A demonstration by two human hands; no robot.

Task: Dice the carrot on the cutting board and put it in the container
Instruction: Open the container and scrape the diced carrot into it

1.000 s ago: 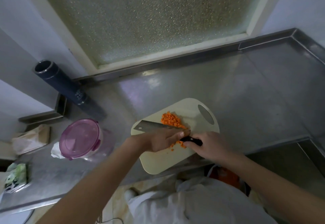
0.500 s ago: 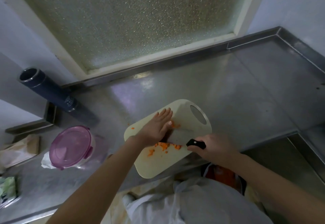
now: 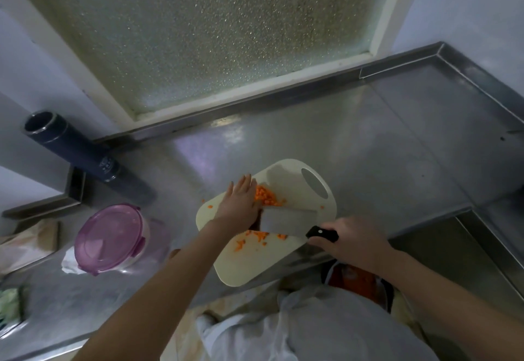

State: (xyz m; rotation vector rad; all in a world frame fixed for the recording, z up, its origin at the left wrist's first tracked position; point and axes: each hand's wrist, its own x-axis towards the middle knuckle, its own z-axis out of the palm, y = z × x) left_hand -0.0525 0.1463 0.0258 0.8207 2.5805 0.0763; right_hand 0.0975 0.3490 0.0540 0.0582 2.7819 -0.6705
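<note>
Closest to us is the near edge of the worktop [image 3: 368, 148]. The pale cutting board [image 3: 255, 264] lies here, and its near corner sticks out a little over that edge. At the right side of the board we see the right hand [image 3: 354, 240]. Its fingers are curled tight round the black handle of the knife [image 3: 286, 220]. The wide blade lies low across the middle of the board and points to the left.

The left hand [image 3: 239, 206] lies at the tip of the blade, on the left side of the board. Its fingers are straight and close together and it holds nothing.

The carrot [image 3: 266, 197] is cut into tiny orange bits. We see most of it in a small heap on the far half of the board, right beside the left hand's fingers and just past the blade. Some more bits lie on the near side of the blade. A few lie alone by the board's left and right edges.

To the left, well away from the board, stands the container [image 3: 109, 237] with its purple lid shut. A paper bag [image 3: 28, 241] lies by the left edge. Farther back on the left a dark tube [image 3: 71, 148] leans toward the wall. Along the far edge we see a window [image 3: 212, 34] with bumpy glass.
</note>
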